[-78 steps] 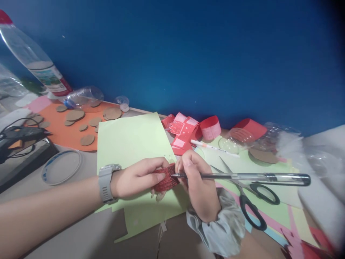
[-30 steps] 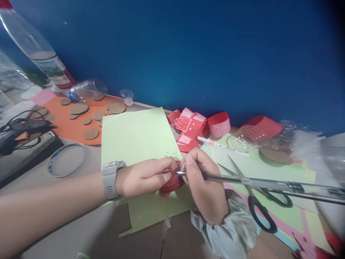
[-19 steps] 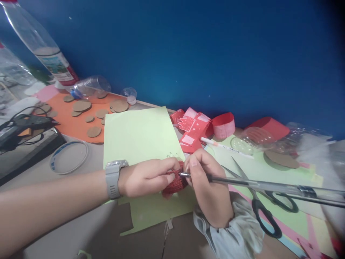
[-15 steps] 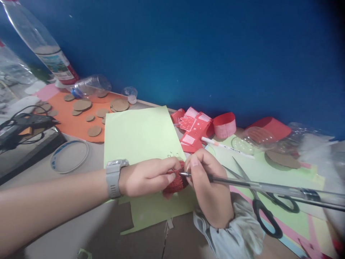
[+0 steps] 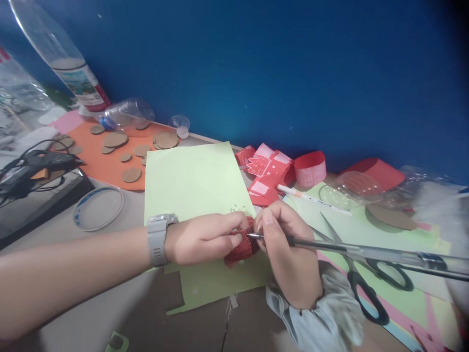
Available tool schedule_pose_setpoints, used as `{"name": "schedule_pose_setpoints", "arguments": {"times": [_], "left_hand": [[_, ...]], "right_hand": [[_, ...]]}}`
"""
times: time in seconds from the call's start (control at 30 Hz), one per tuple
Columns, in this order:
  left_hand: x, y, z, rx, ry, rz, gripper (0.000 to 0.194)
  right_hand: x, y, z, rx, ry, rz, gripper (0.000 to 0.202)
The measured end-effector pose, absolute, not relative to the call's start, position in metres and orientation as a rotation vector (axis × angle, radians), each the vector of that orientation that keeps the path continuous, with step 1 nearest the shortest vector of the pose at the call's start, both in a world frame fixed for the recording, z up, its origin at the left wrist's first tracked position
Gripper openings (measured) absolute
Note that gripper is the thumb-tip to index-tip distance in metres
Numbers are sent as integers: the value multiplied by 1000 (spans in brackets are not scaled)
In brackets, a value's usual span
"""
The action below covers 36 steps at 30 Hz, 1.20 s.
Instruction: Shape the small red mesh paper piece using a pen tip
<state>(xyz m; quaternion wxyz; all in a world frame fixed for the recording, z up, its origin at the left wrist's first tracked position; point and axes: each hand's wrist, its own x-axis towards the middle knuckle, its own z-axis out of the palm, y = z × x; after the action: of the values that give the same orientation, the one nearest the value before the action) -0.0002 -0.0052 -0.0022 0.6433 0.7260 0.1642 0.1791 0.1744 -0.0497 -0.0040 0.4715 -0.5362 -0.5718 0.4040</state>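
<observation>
My left hand (image 5: pixel 207 239), with a grey watch (image 5: pixel 159 239) on its wrist, presses its closed fingers on a small, rounded red woven-looking piece (image 5: pixel 240 249). This piece rests on light green paper (image 5: pixel 194 181). My right hand (image 5: pixel 291 254) grips a clear-barrelled pen (image 5: pixel 373 253) between thumb and fingers. The pen's metal tip is over the red piece, close to my left fingertips; I cannot tell whether it touches. Small dark marks (image 5: pixel 239 209) show on the paper just above my left fingers. Part of the red piece is hidden by both hands.
Open scissors (image 5: pixel 353 266) lie right of my right hand, near a white marker (image 5: pixel 313 199). Red paper pieces (image 5: pixel 267 178) sit at the back. Cardboard discs (image 5: pixel 132 175) lie on orange paper (image 5: pixel 88 164). A tape roll (image 5: pixel 98 209) and a glue gun (image 5: pixel 40 166) are at left.
The whole view has shifted slightly, so everything appears a little to the right. Both hands keep their grips, and the pen tip stays close to the red piece.
</observation>
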Motion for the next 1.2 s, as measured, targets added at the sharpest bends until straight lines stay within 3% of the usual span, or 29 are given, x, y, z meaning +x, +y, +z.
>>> {"name": "schedule_pose_setpoints", "arguments": {"times": [1.2], "left_hand": [[-2, -6, -3, 1641, 392, 381, 21]], "right_hand": [[174, -50, -2, -1353, -1382, 1032, 28]]}}
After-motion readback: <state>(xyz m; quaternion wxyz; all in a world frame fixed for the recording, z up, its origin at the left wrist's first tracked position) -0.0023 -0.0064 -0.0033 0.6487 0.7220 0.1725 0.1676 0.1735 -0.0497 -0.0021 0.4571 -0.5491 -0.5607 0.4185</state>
